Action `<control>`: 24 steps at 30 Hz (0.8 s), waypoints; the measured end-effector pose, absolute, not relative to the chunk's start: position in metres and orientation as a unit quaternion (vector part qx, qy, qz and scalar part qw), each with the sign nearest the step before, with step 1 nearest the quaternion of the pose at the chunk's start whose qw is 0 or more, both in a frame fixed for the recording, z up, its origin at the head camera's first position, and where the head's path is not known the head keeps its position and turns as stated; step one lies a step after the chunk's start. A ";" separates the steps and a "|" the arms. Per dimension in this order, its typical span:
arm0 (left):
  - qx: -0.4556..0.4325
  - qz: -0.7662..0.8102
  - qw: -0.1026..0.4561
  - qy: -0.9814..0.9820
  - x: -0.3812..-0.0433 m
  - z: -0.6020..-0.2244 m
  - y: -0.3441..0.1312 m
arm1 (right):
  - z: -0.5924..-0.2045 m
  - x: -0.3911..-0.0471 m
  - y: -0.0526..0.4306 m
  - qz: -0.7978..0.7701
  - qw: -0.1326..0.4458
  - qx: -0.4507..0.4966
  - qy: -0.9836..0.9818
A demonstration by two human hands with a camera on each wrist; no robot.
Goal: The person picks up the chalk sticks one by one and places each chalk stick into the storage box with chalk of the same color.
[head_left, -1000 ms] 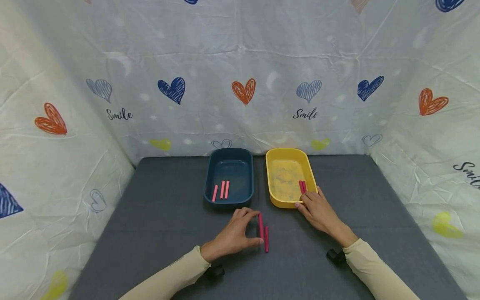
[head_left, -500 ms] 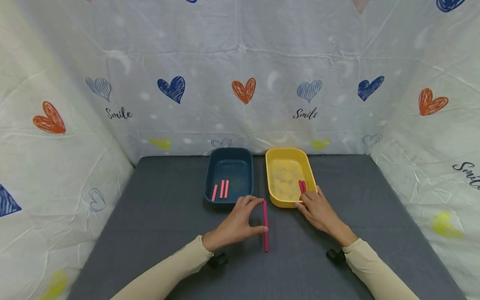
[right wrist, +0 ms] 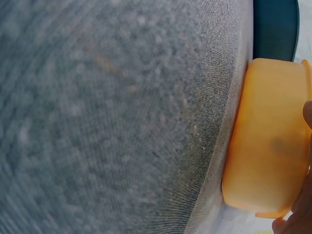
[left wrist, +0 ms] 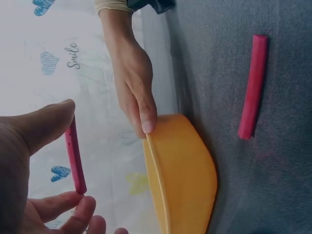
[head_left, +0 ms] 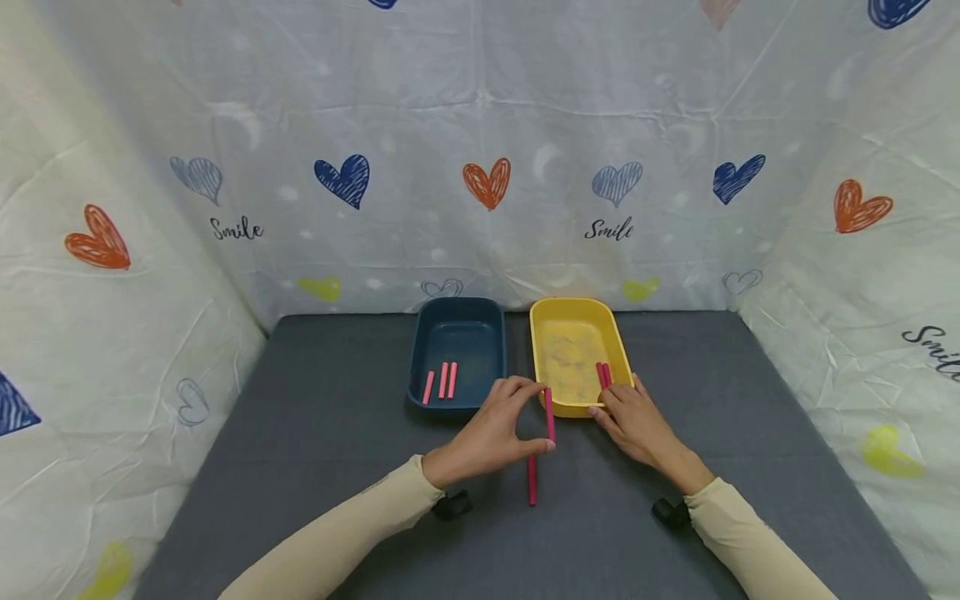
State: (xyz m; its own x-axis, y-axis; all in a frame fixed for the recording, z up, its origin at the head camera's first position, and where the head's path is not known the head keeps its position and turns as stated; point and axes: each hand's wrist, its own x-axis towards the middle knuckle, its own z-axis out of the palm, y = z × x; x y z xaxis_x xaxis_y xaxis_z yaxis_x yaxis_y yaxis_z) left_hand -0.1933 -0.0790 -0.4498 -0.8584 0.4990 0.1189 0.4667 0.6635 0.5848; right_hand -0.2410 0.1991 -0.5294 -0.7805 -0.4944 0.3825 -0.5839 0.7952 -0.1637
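Note:
My left hand (head_left: pixel 483 435) pinches a dark pink stick (head_left: pixel 550 415) between thumb and fingertips, above the table just in front of the yellow tray (head_left: pixel 570 343). In the left wrist view this stick (left wrist: pixel 75 158) spans from thumb to fingers and shows small dark dots. With its thumb outside and fingers inside, my right hand (head_left: pixel 647 427) grips the tray's near right rim. Two dark pink sticks (head_left: pixel 603 374) lie in the tray, partly hidden by that hand. Another dark pink stick (head_left: pixel 532 485) lies on the table below my left hand.
Left of the yellow tray stands a dark blue tray (head_left: pixel 468 340), holding three light pink sticks (head_left: pixel 443 381). A grey cloth (head_left: pixel 337 400) covers the table. White curtains (head_left: pixel 405 117) printed with hearts hang at the back and both sides.
My left hand has lifted the dark pink stick off the table and carried it forward and right, towards the yellow tray. The right hand has stayed at the rim.

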 end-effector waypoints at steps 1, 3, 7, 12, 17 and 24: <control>0.266 0.313 0.025 0.911 -0.194 -0.449 -0.078 | -0.530 -0.241 0.199 0.137 0.163 0.289 -0.934; 0.268 0.315 0.023 0.910 -0.195 -0.448 -0.076 | -0.530 -0.241 0.199 0.137 0.161 0.286 -0.934; 0.269 0.322 0.021 0.908 -0.198 -0.446 -0.073 | -0.529 -0.241 0.199 0.137 0.159 0.283 -0.936; 0.272 0.328 0.020 0.904 -0.203 -0.445 -0.070 | -0.529 -0.240 0.198 0.142 0.155 0.281 -0.936; 0.269 0.330 0.018 0.905 -0.208 -0.443 -0.067 | -0.530 -0.240 0.198 0.143 0.158 0.284 -0.935; 0.273 0.343 0.007 0.899 -0.218 -0.438 -0.058 | -0.528 -0.239 0.198 0.143 0.160 0.287 -0.933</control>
